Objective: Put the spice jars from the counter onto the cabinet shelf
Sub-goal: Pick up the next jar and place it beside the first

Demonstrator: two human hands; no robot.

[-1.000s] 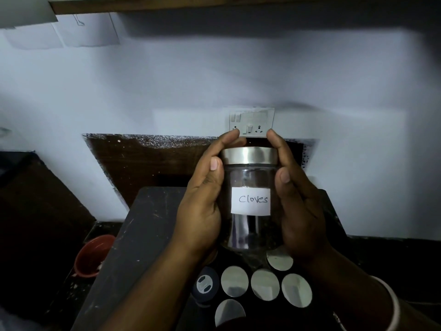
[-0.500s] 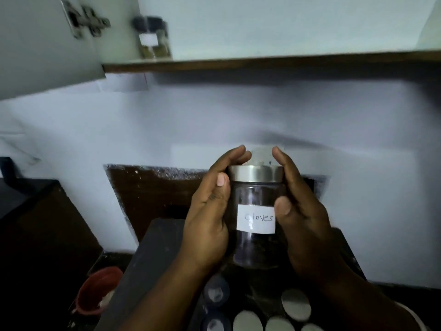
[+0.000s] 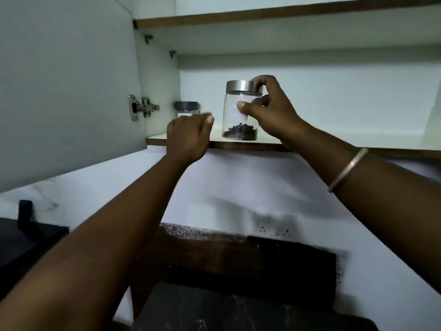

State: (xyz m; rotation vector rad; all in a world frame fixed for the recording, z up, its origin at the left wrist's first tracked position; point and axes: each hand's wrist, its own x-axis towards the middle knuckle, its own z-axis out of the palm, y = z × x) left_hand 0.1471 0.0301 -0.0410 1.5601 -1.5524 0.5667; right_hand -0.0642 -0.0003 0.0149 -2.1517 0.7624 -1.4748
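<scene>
The cloves jar (image 3: 235, 120), clear glass with a silver lid and a white label, stands on the lower cabinet shelf (image 3: 334, 142) near its front edge. My right hand (image 3: 269, 113) grips its right side, thumb across the label and fingers behind the lid. My left hand (image 3: 188, 134) hovers just left of the jar at the shelf edge, fingers loosely curled and holding nothing. A smaller jar with a dark lid (image 3: 187, 109) sits further back at the shelf's left end, partly hidden by my left hand.
The open cabinet door (image 3: 66, 91) with its hinge (image 3: 142, 107) stands to the left. A second shelf (image 3: 286, 14) runs above. Below are the white wall, a socket plate (image 3: 274, 230) and the dark counter (image 3: 238, 311).
The view tilted up from the counter to the cabinet. Both hands lifted the cloves jar onto the shelf. My left hand has come off it; my right still holds it.
</scene>
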